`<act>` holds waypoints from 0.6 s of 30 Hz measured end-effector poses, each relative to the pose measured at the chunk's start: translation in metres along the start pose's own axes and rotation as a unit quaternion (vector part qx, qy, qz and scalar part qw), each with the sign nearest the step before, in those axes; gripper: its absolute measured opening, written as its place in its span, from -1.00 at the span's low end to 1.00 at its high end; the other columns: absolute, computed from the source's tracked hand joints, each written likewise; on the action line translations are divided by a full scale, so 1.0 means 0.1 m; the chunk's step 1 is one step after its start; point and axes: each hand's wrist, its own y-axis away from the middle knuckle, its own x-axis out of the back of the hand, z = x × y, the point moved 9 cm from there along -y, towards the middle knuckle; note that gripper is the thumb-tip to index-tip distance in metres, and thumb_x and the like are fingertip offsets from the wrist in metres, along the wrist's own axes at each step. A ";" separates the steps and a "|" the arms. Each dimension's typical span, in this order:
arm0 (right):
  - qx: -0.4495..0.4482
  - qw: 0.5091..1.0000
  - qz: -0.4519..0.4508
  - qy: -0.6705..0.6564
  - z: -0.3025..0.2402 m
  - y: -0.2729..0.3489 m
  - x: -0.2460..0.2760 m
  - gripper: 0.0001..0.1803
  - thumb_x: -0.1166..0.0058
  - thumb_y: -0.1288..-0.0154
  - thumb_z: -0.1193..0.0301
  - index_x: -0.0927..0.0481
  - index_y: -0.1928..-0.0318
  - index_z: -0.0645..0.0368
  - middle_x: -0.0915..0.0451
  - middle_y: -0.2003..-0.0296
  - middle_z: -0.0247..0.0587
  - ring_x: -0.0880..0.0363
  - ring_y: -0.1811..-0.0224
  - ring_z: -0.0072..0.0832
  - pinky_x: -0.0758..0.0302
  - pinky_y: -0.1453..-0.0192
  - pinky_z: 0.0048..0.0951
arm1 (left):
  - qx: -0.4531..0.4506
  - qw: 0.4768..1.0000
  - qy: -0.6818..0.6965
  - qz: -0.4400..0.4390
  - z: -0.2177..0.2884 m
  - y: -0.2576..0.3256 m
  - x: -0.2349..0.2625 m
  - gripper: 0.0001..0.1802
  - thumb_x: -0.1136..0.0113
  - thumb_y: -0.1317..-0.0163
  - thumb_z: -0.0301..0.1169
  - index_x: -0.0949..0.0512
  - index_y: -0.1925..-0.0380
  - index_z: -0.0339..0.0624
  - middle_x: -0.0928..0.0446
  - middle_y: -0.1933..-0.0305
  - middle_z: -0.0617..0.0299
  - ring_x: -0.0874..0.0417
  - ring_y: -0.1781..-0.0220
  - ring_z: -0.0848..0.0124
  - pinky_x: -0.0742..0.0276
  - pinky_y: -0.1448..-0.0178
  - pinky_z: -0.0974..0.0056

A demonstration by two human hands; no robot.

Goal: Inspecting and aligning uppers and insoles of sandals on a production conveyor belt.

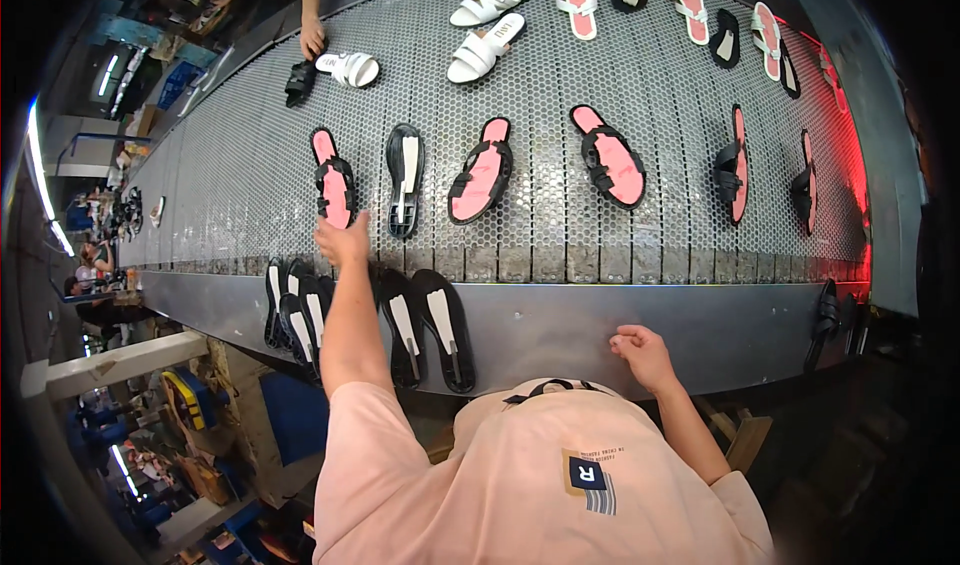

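Observation:
My left hand (343,242) reaches over the conveyor's near edge and is closed on the near end of a black-strapped sandal with a pink insole (338,193). Just right of it lies a black shoe sole (404,180) with a white strip along its middle. My right hand (643,355) hovers over the metal ledge near my body, its fingers curled in with nothing visible in them. More black soles (443,330) rest on the ledge on both sides of my left forearm, which partly covers them.
The perforated conveyor (540,245) carries more black-and-pink sandals (482,177) in a row and white sandals (487,50) beyond. Across it, another person's hand (312,40) touches a black item beside a white sandal. A black sandal (826,310) stands at the ledge's right end.

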 end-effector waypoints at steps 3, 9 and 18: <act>0.070 0.989 -0.036 0.122 -0.33 -0.09 -0.49 -0.54 -0.20 -0.19 0.32 -0.48 -0.04 0.31 -0.61 0.18 -0.13 -0.59 0.24 -0.49 -0.51 0.09 -0.50 | 0.025 0.999 0.008 -0.036 -0.01 -0.21 -0.03 0.18 -0.43 0.20 0.07 0.04 -0.40 0.07 0.12 -0.46 -0.11 -0.01 -0.44 -0.08 -0.07 -0.39 -0.12; 0.145 0.927 -0.120 0.324 -0.98 -0.39 -1.65 -0.41 -0.25 -0.10 0.21 -0.46 -0.10 0.24 -0.57 0.05 -0.07 -0.57 0.09 -0.33 -0.50 0.00 -0.36 | -0.025 0.998 0.016 -0.059 0.06 -0.41 -0.07 -0.01 -0.36 0.09 -0.03 -0.13 -0.35 -0.04 -0.22 -0.33 -0.14 -0.39 -0.26 0.05 -0.33 -0.26 0.08; 0.262 0.906 -0.110 0.313 -1.75 -0.21 -1.94 -0.40 -0.28 -0.06 0.27 -0.43 -0.11 0.23 -0.49 -0.06 -0.04 -0.51 -0.06 -0.23 -0.44 -0.10 -0.31 | 0.035 0.590 0.690 -0.418 -0.13 0.14 0.45 -0.30 0.24 -0.28 0.20 -0.46 -0.02 -0.22 -0.61 0.27 0.01 -0.57 0.58 0.36 -0.45 0.59 0.45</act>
